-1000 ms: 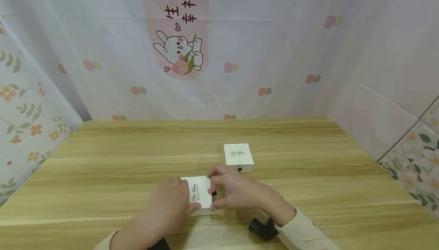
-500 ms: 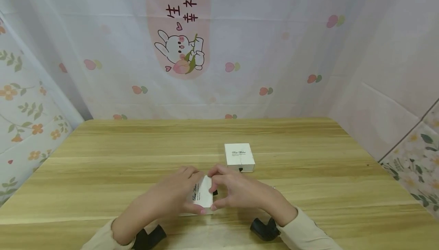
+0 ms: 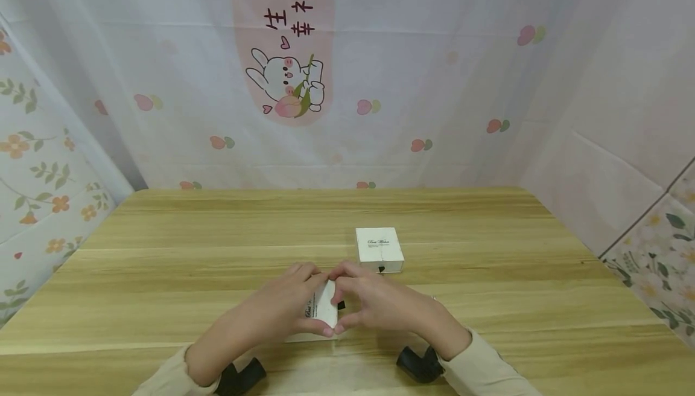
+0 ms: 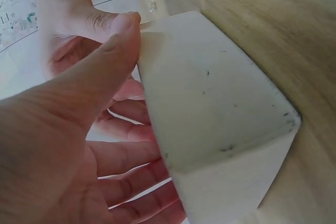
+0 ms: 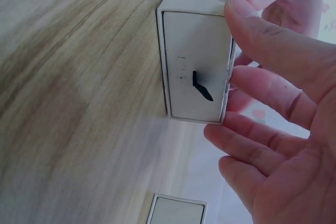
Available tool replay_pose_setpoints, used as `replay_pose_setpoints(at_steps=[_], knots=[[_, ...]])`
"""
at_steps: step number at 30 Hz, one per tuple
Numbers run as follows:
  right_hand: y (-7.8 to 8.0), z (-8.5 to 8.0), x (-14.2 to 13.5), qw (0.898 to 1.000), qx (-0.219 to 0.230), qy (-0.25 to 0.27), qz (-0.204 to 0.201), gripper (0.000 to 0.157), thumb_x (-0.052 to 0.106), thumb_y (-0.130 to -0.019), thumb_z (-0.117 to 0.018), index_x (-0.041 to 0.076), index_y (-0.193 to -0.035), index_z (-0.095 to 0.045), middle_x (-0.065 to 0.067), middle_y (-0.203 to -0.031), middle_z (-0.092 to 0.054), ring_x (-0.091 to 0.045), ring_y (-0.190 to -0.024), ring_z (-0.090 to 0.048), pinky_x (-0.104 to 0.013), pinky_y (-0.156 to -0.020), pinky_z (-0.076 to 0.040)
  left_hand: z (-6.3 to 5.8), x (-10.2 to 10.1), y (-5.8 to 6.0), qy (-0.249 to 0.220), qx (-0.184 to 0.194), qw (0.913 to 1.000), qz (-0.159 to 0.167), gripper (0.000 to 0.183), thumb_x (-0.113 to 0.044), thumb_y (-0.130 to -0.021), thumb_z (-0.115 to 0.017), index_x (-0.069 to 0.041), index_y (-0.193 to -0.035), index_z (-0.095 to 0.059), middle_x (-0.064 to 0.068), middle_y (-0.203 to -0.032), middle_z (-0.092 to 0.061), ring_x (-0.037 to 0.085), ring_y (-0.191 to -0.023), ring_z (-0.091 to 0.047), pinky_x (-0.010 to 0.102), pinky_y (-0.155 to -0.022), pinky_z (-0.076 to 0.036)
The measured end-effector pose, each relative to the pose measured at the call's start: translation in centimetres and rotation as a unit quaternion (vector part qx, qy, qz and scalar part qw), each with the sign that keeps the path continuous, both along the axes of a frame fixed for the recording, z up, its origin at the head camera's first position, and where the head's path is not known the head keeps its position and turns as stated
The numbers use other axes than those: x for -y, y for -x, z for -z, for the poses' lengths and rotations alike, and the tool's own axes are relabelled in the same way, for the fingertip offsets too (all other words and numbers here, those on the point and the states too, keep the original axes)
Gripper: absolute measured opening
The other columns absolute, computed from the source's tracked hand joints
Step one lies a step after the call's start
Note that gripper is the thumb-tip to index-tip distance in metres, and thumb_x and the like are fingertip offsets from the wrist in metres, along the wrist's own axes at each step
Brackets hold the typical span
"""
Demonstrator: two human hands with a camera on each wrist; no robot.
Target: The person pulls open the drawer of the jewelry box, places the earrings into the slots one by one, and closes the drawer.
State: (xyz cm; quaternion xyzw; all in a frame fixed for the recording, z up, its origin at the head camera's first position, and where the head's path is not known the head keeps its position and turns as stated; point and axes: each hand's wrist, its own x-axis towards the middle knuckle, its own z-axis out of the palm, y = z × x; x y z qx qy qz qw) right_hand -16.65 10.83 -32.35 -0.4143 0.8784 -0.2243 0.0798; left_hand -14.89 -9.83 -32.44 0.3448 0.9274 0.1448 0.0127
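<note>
A pale wooden table (image 3: 190,245), its yellow-brown grain running from side to side, reaches back to a white curtain (image 3: 412,82) printed with small pink and red motifs, a rabbit (image 3: 282,79) with a tulip, and dark red characters cut off by the upper edge. A cloth (image 3: 43,191) with orange flowers and green leaves hangs at the left; at the right is a plain pale sheet (image 3: 613,76), with flowered fabric (image 3: 659,269) beyond a dark slanting line. On the table's near part lies the near box (image 3: 326,308), white, a black tab (image 3: 341,305) at its right end. The left hand (image 3: 271,302) and right hand (image 3: 380,299) hold it, fingers clamped on its edges opposite the thumbs, whose tips nearly meet at the front right corner. The far box (image 3: 378,245), white and lettered, sits behind and to the right, apart from it.
</note>
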Motion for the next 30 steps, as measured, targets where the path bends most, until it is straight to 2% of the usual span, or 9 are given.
replay_pose_setpoints(at_steps=[10,14,20,25,30], knots=[[0.01,-0.05,-0.11,1.0,-0.004,-0.009,0.001,0.029,0.034,-0.076,-0.074,0.017,-0.095,-0.06,0.001,-0.13,-0.047,-0.014,-0.12,-0.048,-0.027,-0.096,-0.044,0.33,-0.01,0.13,0.004,-0.017,0.9998,0.006,0.076,-0.053,-0.072,-0.067,-0.002,-0.127,-0.053,-0.005,-0.096,-0.047,0.009,-0.084,-0.039,0.017,-0.063,-0.038],[0.03,-0.27,-0.31,1.0,0.013,-0.012,0.016,0.029,0.034,-0.077,-0.073,0.017,-0.097,-0.061,0.003,-0.127,-0.049,-0.013,-0.116,-0.049,-0.027,-0.095,-0.045,0.27,-0.04,0.14,0.009,-0.018,0.9998,0.008,0.078,-0.053,-0.073,-0.067,-0.002,-0.131,-0.051,-0.005,-0.096,-0.047,0.008,-0.084,-0.038,0.017,-0.064,-0.038],[0.23,-0.55,-0.61,1.0,-0.007,0.005,0.029,0.027,0.027,-0.084,-0.068,0.01,-0.105,-0.061,0.002,-0.115,-0.054,-0.015,-0.108,-0.054,-0.029,-0.092,-0.047,0.12,-0.07,0.03,0.015,-0.02,0.9996,0.008,0.074,-0.052,-0.075,-0.067,-0.001,-0.127,-0.054,-0.003,-0.101,-0.049,0.01,-0.087,-0.041,0.019,-0.068,-0.04],[0.27,-0.62,-0.51,0.997,-0.019,0.004,0.071,0.026,0.023,-0.09,-0.06,0.007,-0.111,-0.06,-0.001,-0.11,-0.059,-0.019,-0.103,-0.056,-0.033,-0.087,-0.049,0.07,-0.1,0.01,0.017,-0.019,0.9997,0.003,0.074,-0.052,-0.075,-0.068,-0.002,-0.127,-0.054,-0.003,-0.1,-0.049,0.01,-0.087,-0.041,0.018,-0.064,-0.039],[0.25,-0.47,-0.14,0.993,-0.019,-0.017,0.111,0.02,0.025,-0.091,-0.06,0.01,-0.103,-0.065,0.004,-0.094,-0.06,-0.013,-0.09,-0.055,-0.028,-0.078,-0.048,0.16,-0.1,0.09,0.026,-0.028,0.9993,0.007,0.074,-0.054,-0.076,-0.067,-0.002,-0.127,-0.053,-0.002,-0.101,-0.05,0.01,-0.086,-0.041,0.02,-0.066,-0.04]])
